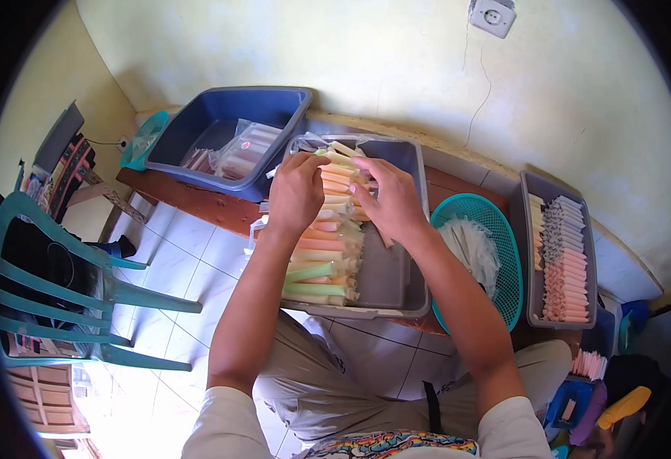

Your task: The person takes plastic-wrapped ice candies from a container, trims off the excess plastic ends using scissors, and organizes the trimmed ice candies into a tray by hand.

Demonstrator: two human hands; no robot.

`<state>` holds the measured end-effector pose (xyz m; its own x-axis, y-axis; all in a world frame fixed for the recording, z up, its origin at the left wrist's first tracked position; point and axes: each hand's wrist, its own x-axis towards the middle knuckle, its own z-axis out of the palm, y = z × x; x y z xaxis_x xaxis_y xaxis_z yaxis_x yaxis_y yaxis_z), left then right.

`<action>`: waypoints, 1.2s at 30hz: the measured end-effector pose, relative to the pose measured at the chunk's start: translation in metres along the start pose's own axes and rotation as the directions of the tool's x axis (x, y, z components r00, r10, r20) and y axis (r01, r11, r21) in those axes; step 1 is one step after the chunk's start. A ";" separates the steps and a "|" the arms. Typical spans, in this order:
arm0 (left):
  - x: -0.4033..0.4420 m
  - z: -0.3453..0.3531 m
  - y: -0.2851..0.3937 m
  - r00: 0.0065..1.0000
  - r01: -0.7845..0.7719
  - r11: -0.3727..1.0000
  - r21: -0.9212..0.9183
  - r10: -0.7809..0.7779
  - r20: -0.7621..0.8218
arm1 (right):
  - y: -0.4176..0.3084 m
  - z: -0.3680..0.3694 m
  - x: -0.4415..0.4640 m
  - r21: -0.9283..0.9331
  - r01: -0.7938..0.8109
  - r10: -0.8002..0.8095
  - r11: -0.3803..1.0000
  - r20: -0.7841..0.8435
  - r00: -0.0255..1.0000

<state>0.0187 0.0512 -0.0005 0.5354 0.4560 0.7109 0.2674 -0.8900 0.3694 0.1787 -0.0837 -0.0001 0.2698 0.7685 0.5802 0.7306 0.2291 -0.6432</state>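
Observation:
A grey tray (390, 264) on the bench in front of me holds stacked plastic tubes (326, 243) filled with orange, pale yellow and green, apparently ice pops. My left hand (298, 191) is at the left side of the upper stack, its fingers bent inward over the tube ends and slightly apart from the thumb. On the opposite side, my right hand (390, 197) has its thumb and fingers spread beside the same tubes. Neither hand visibly grips a tube; some fingertips are partly hidden. Clear plastic shows around the stack's edges.
Left of the tray, a dark blue tub (198, 115) holds packed bags. To the right are a turquoise basket (519, 264) with clear plastic sleeves and a grey tray (591, 268) of pink, white and yellow tubes. A green plastic chair (52, 283) stands at left; another person's arm shows lower right.

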 end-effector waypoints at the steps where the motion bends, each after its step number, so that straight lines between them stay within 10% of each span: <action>1: 0.000 0.001 -0.004 1.000 -0.009 1.000 0.023 0.009 0.004 | 0.006 0.005 0.003 -0.027 -0.003 0.004 1.000 0.019 1.000; 36: -0.024 -0.015 -0.019 0.980 0.036 0.998 0.042 -0.044 0.193 | 0.031 0.035 -0.010 -0.066 -0.013 0.012 0.998 -0.003 1.000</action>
<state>-0.0107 0.0572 -0.0154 0.6679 0.4846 0.5649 0.3205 -0.8723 0.3693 0.1761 -0.0636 -0.0435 0.2807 0.7696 0.5736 0.7669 0.1796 -0.6162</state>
